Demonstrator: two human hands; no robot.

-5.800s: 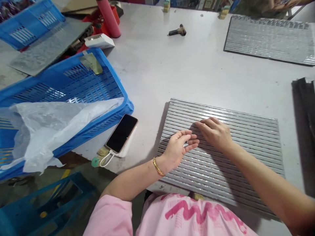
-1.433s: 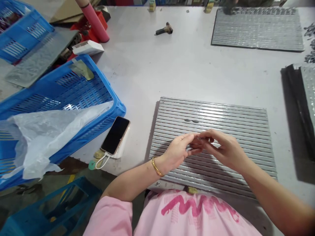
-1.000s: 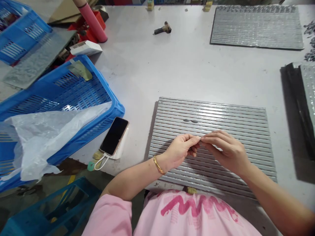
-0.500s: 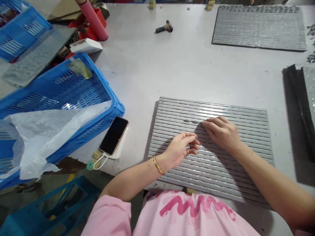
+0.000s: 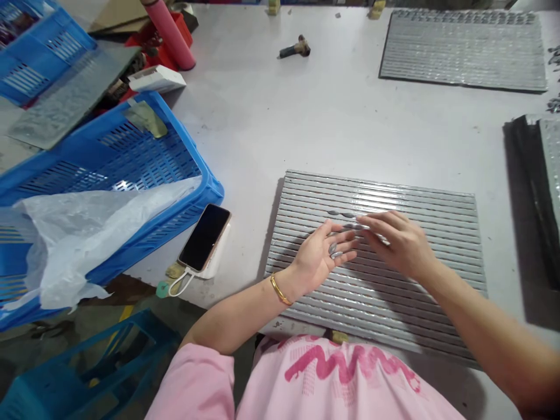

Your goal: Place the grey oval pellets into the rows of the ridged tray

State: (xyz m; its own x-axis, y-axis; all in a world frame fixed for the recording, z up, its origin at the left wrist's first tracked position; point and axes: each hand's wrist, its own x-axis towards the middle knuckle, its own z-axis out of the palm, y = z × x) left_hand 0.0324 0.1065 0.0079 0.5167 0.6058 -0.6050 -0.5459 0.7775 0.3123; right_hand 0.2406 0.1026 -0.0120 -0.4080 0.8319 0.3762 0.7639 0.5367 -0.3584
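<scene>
A grey ribbed board (image 5: 437, 233) lies in front of me, its strips running crosswise. Two small, dark grey leaf-shaped pieces (image 5: 333, 213) sit end to end on it, just left of my right fingertips. My left hand (image 5: 321, 254) is palm up above the board, cradling small shiny grey pieces (image 5: 335, 252) on its partly spread fingers. My right hand (image 5: 396, 239) reaches over with fingers pinched. Another leaf-shaped piece (image 5: 350, 226) shows between its fingertips and my left index finger. The undersides of my right fingers are partly hidden.
A blue crate (image 5: 212, 189) with plastic sheeting (image 5: 100, 224) stands at left, beside a phone (image 5: 204, 238) with a white cable. Farther back are a small dark tool (image 5: 295, 48) and another ribbed board (image 5: 464, 52). Stacked boards (image 5: 536, 186) lie at right.
My left hand has turned its palm up and opened its fingers, showing the pieces on them. My right hand has drawn back slightly from the row and come to my left fingertips.
</scene>
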